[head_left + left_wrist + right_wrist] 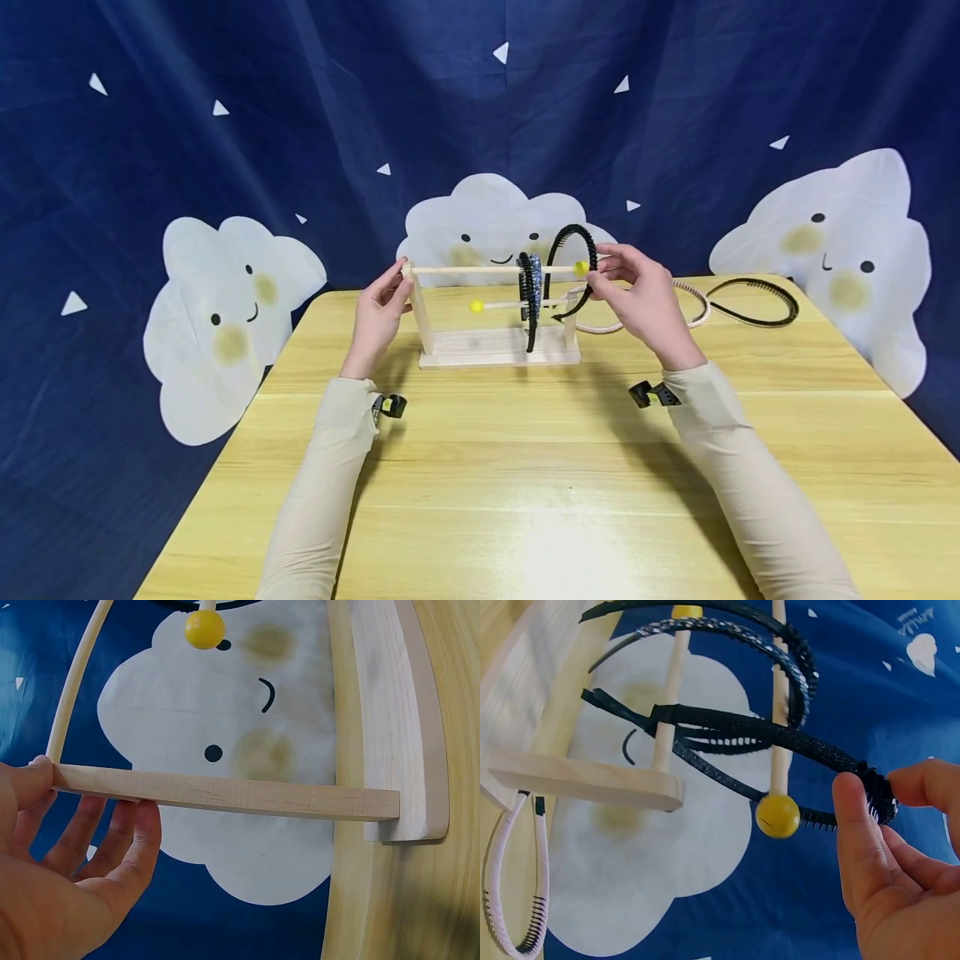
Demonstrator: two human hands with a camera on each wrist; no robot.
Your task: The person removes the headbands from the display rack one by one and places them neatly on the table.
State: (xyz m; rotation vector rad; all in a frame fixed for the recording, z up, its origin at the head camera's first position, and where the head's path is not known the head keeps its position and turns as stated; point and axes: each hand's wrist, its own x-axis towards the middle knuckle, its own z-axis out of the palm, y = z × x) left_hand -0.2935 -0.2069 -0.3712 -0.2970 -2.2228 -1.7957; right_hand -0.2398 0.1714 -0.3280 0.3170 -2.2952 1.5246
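A pale wooden stand (480, 350) with two rods tipped by yellow balls stands near the table's far side. My left hand (378, 321) grips the top of its left upright (225, 796), thumb near the upper rod's joint and fingers below. With thumb and fingers, my right hand (637, 300) pinches the curved top of a black toothed headband (787, 739). That headband's loop is at the upper rod's free end, the yellow ball (778, 816) showing against it. Farther along the rods hang a blue sparkly headband (536, 279) and black headbands close together, partly overlapping.
On the table (480, 450), behind and right of the stand, lie a whitish headband (600, 330) with dark teeth and another black headband (792, 308). A blue curtain (360, 100) with cloud faces hangs behind the far table edge.
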